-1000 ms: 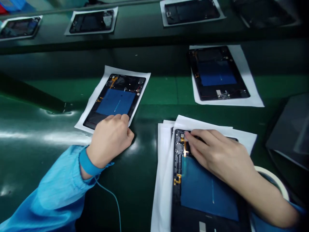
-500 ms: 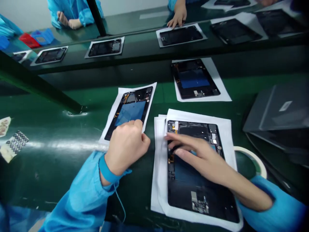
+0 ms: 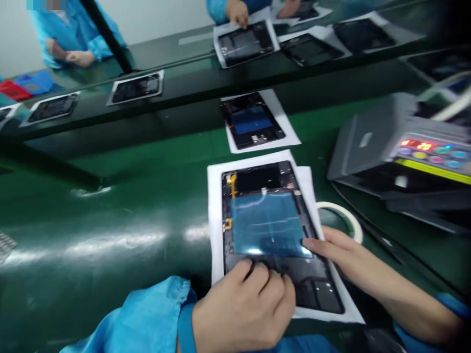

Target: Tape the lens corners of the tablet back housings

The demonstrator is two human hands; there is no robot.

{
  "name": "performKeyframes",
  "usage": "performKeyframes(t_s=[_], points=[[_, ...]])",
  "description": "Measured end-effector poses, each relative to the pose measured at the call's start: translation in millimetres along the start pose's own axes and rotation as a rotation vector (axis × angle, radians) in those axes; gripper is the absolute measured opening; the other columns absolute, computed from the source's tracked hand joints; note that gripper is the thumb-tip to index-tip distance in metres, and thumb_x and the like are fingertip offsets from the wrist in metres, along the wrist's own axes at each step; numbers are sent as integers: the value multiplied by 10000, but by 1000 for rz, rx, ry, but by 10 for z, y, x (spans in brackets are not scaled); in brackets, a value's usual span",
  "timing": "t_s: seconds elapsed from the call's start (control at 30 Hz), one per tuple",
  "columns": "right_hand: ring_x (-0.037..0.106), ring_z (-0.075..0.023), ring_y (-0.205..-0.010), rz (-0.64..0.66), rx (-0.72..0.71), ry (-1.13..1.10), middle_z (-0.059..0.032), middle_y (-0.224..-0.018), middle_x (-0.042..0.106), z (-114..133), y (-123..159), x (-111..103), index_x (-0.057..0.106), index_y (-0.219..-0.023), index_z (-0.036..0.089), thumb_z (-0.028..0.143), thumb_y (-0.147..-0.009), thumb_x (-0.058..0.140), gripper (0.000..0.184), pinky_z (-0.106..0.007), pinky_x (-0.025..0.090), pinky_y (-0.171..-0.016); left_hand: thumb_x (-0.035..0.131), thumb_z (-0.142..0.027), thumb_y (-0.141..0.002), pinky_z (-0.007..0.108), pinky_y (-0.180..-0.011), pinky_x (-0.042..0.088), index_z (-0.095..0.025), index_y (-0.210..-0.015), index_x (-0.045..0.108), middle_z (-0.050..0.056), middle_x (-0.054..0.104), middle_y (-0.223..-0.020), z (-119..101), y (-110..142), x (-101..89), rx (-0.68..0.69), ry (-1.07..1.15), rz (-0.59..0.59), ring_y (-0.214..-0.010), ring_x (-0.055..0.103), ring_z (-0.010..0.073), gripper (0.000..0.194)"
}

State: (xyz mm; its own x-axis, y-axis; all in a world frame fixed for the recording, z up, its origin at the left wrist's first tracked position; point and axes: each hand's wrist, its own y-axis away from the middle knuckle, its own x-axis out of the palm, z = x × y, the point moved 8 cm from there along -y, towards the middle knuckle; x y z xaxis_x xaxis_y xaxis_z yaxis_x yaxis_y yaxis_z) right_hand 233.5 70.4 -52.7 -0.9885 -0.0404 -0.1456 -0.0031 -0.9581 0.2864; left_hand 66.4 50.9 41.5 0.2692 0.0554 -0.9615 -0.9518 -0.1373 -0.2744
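An opened tablet [image 3: 316,289] lies in front of me on white paper sheets [image 3: 215,211], its blue battery area [image 3: 268,220] and orange flex cables [image 3: 232,186] showing. My right hand [image 3: 346,252] grips its right edge, thumb on top near the battery's lower corner and fingers underneath. Over the tablet's lower part is my left hand [image 3: 250,304], fingers curled and closed; what they hold, if anything, is hidden. A blue wrist strap [image 3: 187,328] circles the left wrist. Farther back, another opened tablet [image 3: 253,120] rests on its own paper.
Right of the sheets lie a tape roll [image 3: 346,215] and a grey machine [image 3: 368,137] with a lit red display. A green post [image 3: 51,162] rises at left. Several tablets line the raised ledge [image 3: 184,93]; across it, a co-worker's hand [image 3: 238,12] touches a tablet [image 3: 245,41].
The view has turned right. The tablet at left is gone from there, and a similar one lies before me. My left hand moved onto it; my right hand went to its right edge.
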Motion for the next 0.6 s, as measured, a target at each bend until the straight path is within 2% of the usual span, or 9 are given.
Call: performKeyframes(t_s=[0.07, 0.1, 0.2, 0.23, 0.27, 0.33, 0.43, 0.6], points=[[683, -205, -641, -33, -107, 269, -4, -705, 704, 59, 154, -148, 748, -1008, 236, 532, -962, 557, 355, -301, 562, -564, 501, -186, -985, 342, -759, 497, -89, -1162, 690, 89, 696, -978, -74, -10, 99, 31, 15, 16, -838, 631, 204, 277], [661, -186, -588, -141, -180, 448, 10, -685, 694, 114, 248, -284, 741, -1039, 242, 490, -973, 558, 315, -283, 533, -527, 507, -190, -980, 342, -739, 496, -86, -1136, 697, 85, 695, -958, -105, -15, 154, 46, 26, 25, -807, 627, 203, 267], [667, -191, -581, -700, -379, 1067, -17, -762, 729, 336, 668, -753, 703, -1119, 232, 352, -929, 667, 227, -289, 463, -493, 545, -188, -958, 347, -715, 504, -97, -1071, 698, 64, 692, -911, -151, -33, 309, 79, 70, 53, -749, 617, 197, 211], [698, -224, -650, -847, -404, 1233, -60, -838, 750, 371, 784, -861, 687, -1150, 212, 312, -907, 697, 262, -312, 475, -526, 556, -188, -955, 348, -717, 508, -107, -1059, 694, 61, 694, -911, -157, -40, 350, 94, 86, 68, -745, 616, 195, 191], [720, -264, -732, -935, -399, 1356, -107, -917, 758, 372, 842, -954, 667, -1190, 191, 281, -900, 703, 306, -337, 490, -565, 564, -189, -954, 348, -724, 513, -119, -1046, 690, 60, 697, -915, -161, -48, 382, 108, 101, 85, -748, 618, 193, 171], [729, -317, -861, -953, -357, 1481, -173, -1055, 747, 312, 789, -1112, 605, -1304, 159, 248, -924, 661, 394, -368, 507, -622, 575, -183, -950, 344, -742, 523, -141, -991, 680, 59, 697, -905, -160, -74, 418, 124, 117, 114, -747, 617, 186, 120], [729, -289, -893, -919, -373, 1498, -161, -1137, 738, 250, 559, -1255, 552, -1382, 174, 244, -962, 602, 428, -339, 489, -604, 586, -132, -919, 327, -754, 535, -158, -864, 652, 42, 678, -830, -160, -142, 410, 103, 114, 107, -702, 598, 168, 89], [709, -248, -868, -952, -418, 1408, -122, -1083, 750, 170, 374, -1412, 653, -1238, 196, 244, -964, 605, 283, -323, 437, -594, 617, -88, -864, 281, -691, 533, -158, -733, 603, 9, 627, -724, -225, -228, 347, 50, 142, 11, -618, 553, 141, 149]])
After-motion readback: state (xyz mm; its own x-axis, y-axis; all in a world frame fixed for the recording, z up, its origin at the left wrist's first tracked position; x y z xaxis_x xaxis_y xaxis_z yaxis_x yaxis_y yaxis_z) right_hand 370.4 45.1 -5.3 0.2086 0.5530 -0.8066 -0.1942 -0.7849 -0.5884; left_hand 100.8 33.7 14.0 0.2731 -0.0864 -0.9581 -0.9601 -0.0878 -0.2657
